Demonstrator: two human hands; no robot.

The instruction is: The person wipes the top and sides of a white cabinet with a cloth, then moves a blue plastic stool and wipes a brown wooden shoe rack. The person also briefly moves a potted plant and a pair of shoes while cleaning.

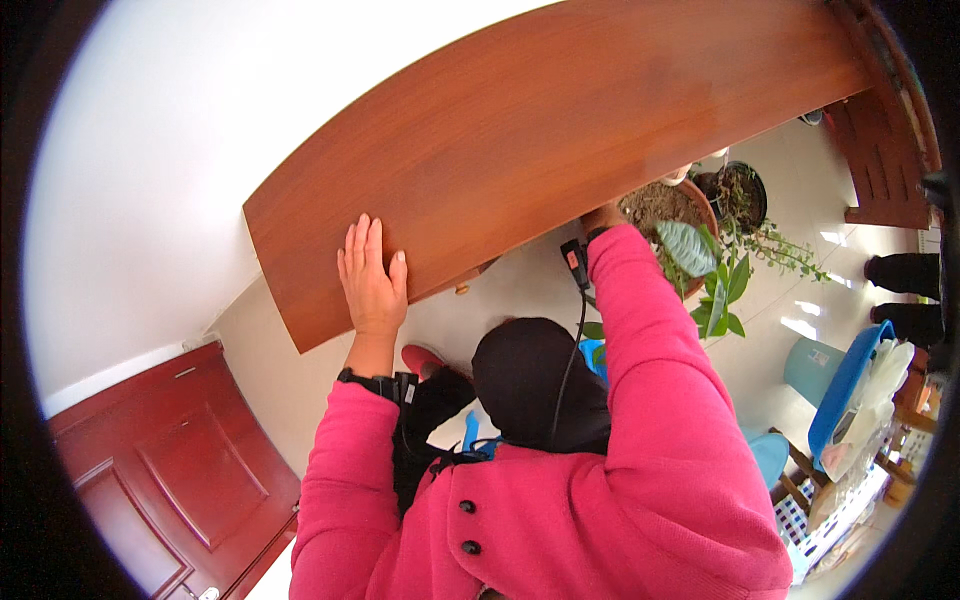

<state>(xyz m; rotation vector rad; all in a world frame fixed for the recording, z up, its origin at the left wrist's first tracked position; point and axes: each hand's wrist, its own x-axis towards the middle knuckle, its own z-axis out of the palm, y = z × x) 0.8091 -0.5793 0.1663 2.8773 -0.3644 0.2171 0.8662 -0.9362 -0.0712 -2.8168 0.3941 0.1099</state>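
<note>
My left hand (373, 277) rests flat, palm down, on the near edge of a long reddish-brown wooden top (525, 135). Its fingers point away from me, with the thumb held apart. Below that edge, a small round knob (461, 289) shows beside a bit of wooden front. My right arm reaches down under the same edge. Only the back part of my right hand (602, 216) is visible; the wood hides its fingers and anything they may hold. Close beside it stands a terracotta-coloured pot (703, 206) of soil with a broad leaf (686, 247) over it.
A black pot (750, 199) with trailing stems stands behind. At right are a teal bin (811, 371), a blue tray (844, 405) with plastic bags, and another person's dark-clad legs (904, 300). A red panelled door (176, 465) is at lower left. A cable (568, 367) hangs by my right sleeve.
</note>
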